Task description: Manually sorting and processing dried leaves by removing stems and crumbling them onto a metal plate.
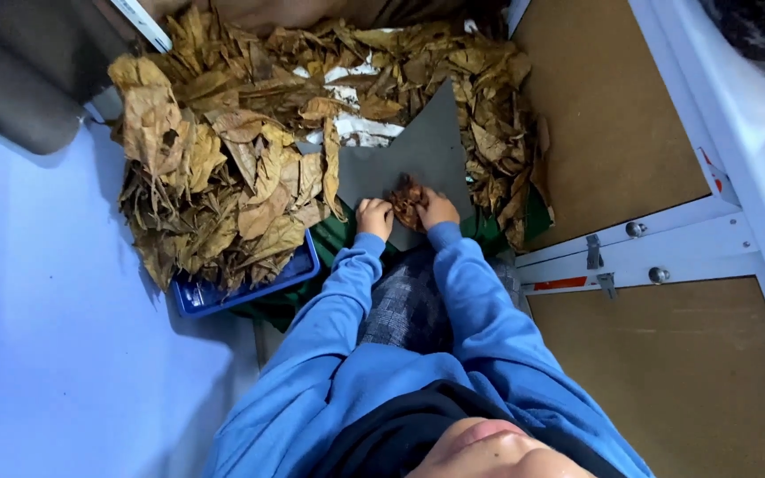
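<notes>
A small clump of crumpled brown dried leaf [406, 198] lies on a grey board [418, 150] in front of me. My left hand [374, 217] and my right hand [437, 209] press in on it from either side, fingers curled around it. Both arms wear blue sleeves. How tightly each hand grips the clump is hard to tell at this size.
A large heap of dried tan leaves [223, 168] surrounds the board, spilling over a blue tray [195, 296] at the left. Green fabric [329, 239] lies under the board. A white-framed brown panel [613, 115] stands at the right, a pale blue wall [55, 336] at the left.
</notes>
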